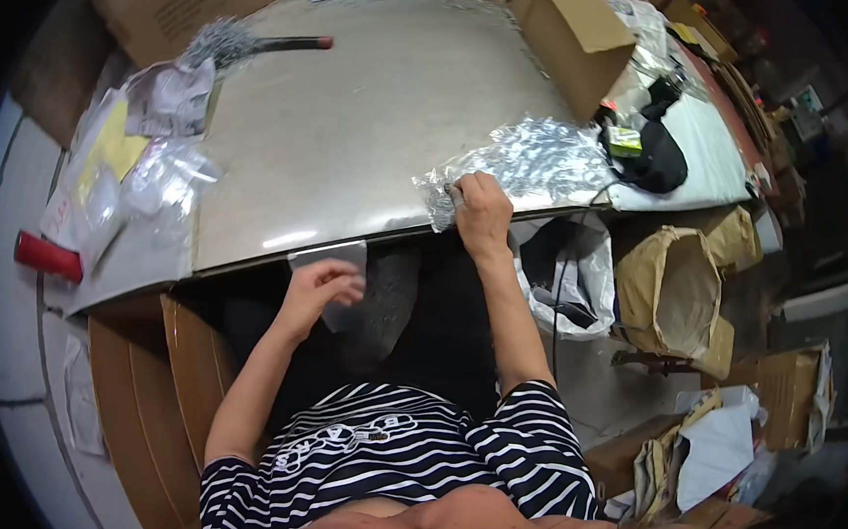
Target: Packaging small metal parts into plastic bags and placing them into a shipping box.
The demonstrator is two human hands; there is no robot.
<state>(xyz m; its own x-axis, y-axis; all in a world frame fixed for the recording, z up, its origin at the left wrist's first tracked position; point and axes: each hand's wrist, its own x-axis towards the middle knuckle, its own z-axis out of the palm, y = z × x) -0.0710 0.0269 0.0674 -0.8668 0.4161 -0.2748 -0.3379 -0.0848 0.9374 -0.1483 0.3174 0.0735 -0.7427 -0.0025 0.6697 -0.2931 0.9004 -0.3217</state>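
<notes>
Clear plastic bag [331, 258] hangs pinched in left hand [319, 292] fingers below the bench [355, 132] edge, right hand [482, 214] fingers grasping silvery bag [529, 164] on it

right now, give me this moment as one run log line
left hand: holds small clear bag at table edge | right hand: fingers on crinkly bag of small metal parts | cardboard box behind

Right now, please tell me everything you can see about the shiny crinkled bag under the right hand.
The crinkled bag looks like clear, glossy plastic, wrinkled and lying flat near the front edge of the grey table. It seems filled with small silvery pieces, too small to identify. The right hand presses on its near left corner.
</notes>
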